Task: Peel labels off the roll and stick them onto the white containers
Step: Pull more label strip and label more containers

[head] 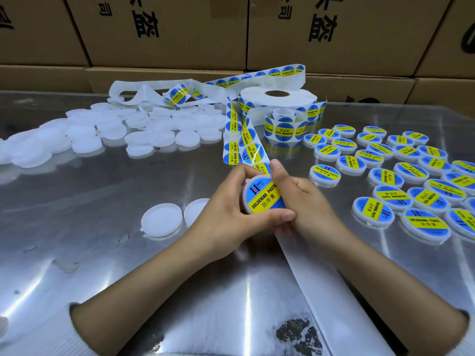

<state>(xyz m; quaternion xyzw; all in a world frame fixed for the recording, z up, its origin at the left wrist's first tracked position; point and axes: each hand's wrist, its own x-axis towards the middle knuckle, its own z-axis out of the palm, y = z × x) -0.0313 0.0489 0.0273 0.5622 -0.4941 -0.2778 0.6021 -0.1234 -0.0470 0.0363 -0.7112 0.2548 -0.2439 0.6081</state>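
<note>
White tubs (164, 129) are heaped unlabelled at far left, many labelled ones (393, 196) are laid at right, and one tub (262, 199) is pinched by both hands' fingers (280, 217) while its label is pressed, near the roll (277, 98).

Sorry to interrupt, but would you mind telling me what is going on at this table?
A person is labelling small white containers. The left hand and right hand hold one container with a blue and yellow label on it. Labelled containers sit to the right, unlabelled ones to the left, the label roll behind.
</note>
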